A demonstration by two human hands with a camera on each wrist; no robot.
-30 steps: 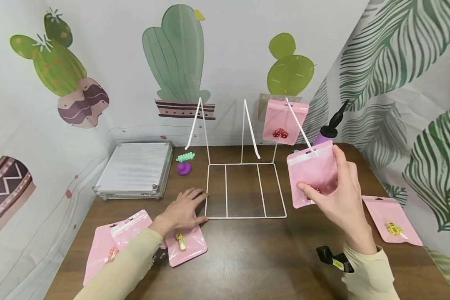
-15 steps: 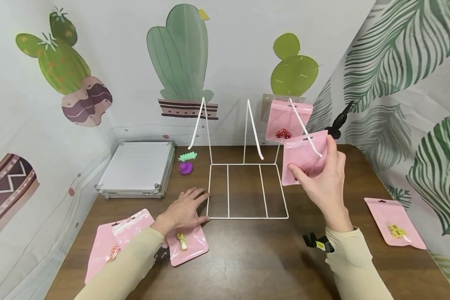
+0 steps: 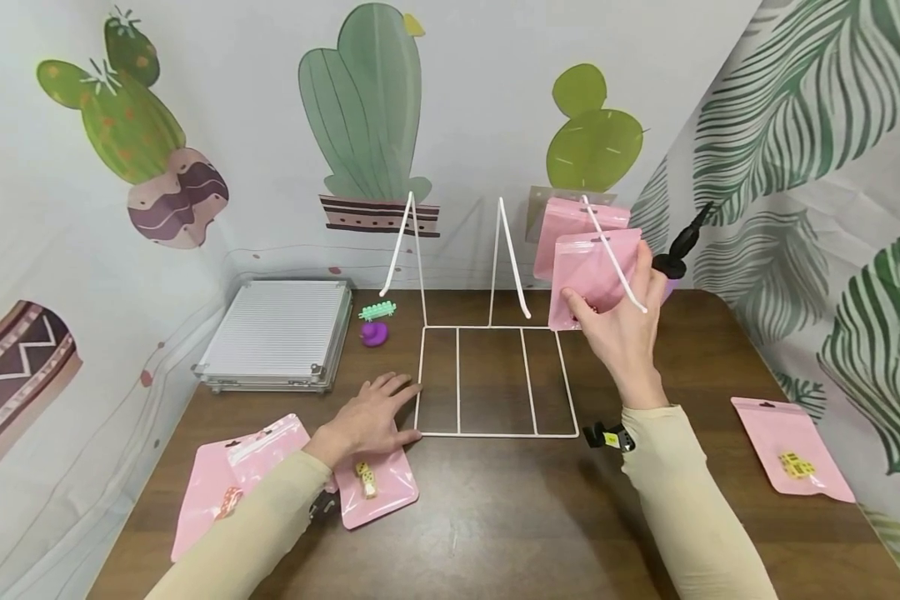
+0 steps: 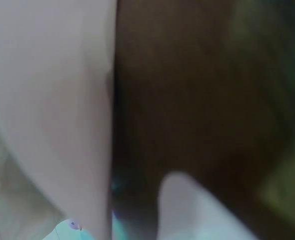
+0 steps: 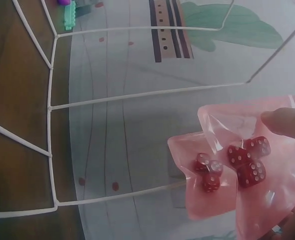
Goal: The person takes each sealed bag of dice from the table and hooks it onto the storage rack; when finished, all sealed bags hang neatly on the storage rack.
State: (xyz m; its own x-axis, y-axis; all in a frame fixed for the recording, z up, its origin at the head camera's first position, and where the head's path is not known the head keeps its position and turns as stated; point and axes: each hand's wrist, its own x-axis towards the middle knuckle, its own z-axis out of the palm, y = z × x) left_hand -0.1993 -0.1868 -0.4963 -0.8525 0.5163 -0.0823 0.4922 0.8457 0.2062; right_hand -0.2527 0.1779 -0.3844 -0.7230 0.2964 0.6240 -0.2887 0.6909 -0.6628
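My right hand (image 3: pixel 624 335) pinches a pink zip pouch (image 3: pixel 579 268) holding red dice, its hang hole threaded on the right prong (image 3: pixel 621 271) of a white wire display rack. Behind it on that prong hangs another pink pouch (image 3: pixel 562 215). In the right wrist view, red dice (image 5: pixel 250 167) show through the held pouch, and the rear pouch (image 5: pixel 200 202) has red dice too. My left hand (image 3: pixel 367 421) rests with fingers spread at the left edge of the rack's base (image 3: pixel 495 435). Partly under it lies a pink pouch (image 3: pixel 393 487) with yellow dice. The left wrist view is dark and blurred.
More pink pouches (image 3: pixel 202 483) lie under the left forearm. Another with yellow dice (image 3: pixel 787 442) lies far right. A ridged clear case (image 3: pixel 273 329), purple duck (image 3: pixel 373 334) and green toy (image 3: pixel 377 310) sit left of the rack. A black-topped pump (image 3: pixel 671 265) stands behind right.
My right hand has moved back and up, sliding the pouch from the prong's tip along it toward the hanging pouch. The left hand has stayed in place.
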